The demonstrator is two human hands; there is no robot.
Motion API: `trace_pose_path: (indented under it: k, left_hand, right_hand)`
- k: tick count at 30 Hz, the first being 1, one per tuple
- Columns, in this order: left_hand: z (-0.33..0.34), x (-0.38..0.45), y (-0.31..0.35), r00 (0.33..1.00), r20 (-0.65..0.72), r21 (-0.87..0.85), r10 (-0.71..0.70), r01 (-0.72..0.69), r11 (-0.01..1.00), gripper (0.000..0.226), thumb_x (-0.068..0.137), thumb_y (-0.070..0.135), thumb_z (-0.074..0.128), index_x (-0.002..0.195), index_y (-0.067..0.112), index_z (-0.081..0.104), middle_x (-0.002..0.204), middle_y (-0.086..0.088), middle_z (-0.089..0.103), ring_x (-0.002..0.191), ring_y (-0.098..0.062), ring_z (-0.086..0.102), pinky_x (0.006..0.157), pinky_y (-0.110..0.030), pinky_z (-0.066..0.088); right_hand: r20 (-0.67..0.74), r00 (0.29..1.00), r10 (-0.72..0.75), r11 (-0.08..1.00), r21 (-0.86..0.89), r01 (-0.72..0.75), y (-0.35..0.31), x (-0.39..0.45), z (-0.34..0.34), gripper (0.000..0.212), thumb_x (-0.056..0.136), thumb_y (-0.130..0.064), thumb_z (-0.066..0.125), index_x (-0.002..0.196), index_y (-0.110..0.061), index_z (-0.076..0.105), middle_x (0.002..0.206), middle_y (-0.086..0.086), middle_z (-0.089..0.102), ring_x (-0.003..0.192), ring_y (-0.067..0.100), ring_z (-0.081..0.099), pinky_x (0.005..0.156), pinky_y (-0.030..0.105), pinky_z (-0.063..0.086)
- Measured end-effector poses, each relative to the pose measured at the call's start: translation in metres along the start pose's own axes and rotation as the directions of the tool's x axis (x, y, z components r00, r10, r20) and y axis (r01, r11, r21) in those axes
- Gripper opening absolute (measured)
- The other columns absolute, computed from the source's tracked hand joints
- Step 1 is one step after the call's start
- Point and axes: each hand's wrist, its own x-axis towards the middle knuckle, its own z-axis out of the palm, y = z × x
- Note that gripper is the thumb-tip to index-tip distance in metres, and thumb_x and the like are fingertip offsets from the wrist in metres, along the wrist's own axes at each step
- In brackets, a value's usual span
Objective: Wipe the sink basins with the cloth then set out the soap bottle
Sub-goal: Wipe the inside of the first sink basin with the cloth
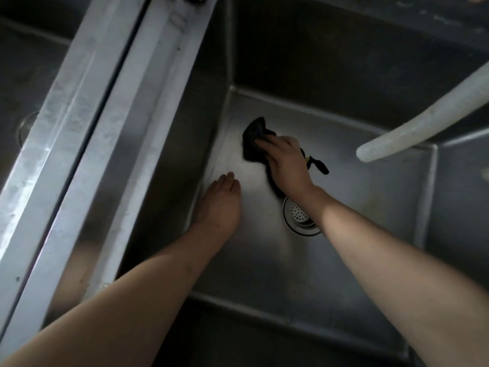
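The right hand [287, 165] lies palm-down on the black cloth [254, 140], its fingers spread over the bunched fabric and pressing it against the floor of the sink basin [357, 221]; the grip looks like a flat press with the fingertips slightly curled into the cloth, though the dim light makes it hard to tell how far they wrap it. Most of the cloth pokes out past the fingertips toward the far left corner of the basin, and a thin dark tail of it trails out on the other side of the hand.

Just behind the wrist, toward the person, sits the round perforated drain strainer [299, 215], partly covered by the forearm. To the left of the grip, near but apart from the cloth, the left hand [221, 202] rests with straight fingers held together on the basin floor beside the left wall, holding nothing.

Farther left, the steel divider [87, 123] between the basins runs diagonally, with a second basin [23, 83] beyond it. To the right of the grip and above the basin floor, a pale ribbed hose [423, 120] hangs in from the upper right, its open end pointing toward the hand.
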Motion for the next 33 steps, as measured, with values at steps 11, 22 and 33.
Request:
trace_pose_path:
  k: [11,22,33]
  left_hand:
    - [0.004,-0.012,0.003,0.999,-0.03,-0.012,-0.026,0.026,1.0,0.057,0.092,0.004,0.038,0.149,0.003,0.038,0.163,-0.014,0.026,0.151,-0.028,0.024,0.123,-0.036,0.02]
    - [-0.003,-0.051,0.004,0.993,0.004,-0.042,-0.115,0.115,0.993,0.029,0.086,0.002,0.045,0.112,0.005,0.058,0.118,-0.017,0.057,0.11,-0.035,0.054,0.097,-0.042,0.043]
    - [0.004,-0.068,-0.004,0.993,0.023,0.008,-0.119,0.119,0.993,0.039,0.083,0.0,0.047,0.121,0.003,0.055,0.124,-0.018,0.056,0.115,-0.036,0.053,0.105,-0.039,0.039]
  right_hand:
    - [0.0,0.964,0.267,0.961,-0.073,-0.267,0.049,0.016,-0.029,0.047,0.103,-0.018,0.046,0.149,-0.018,0.056,0.15,0.016,0.055,0.131,0.041,0.053,0.114,0.049,0.04]
    - [0.195,0.972,-0.128,0.991,0.067,0.117,-0.043,-0.089,-0.006,0.042,0.095,-0.008,0.071,0.135,-0.021,0.069,0.14,0.007,0.065,0.106,0.037,0.055,0.098,0.035,0.04]
    - [0.06,0.998,-0.035,0.998,-0.052,0.038,-0.016,-0.035,-0.019,0.039,0.1,-0.014,0.055,0.137,-0.018,0.066,0.14,0.013,0.064,0.11,0.045,0.057,0.096,0.042,0.047]
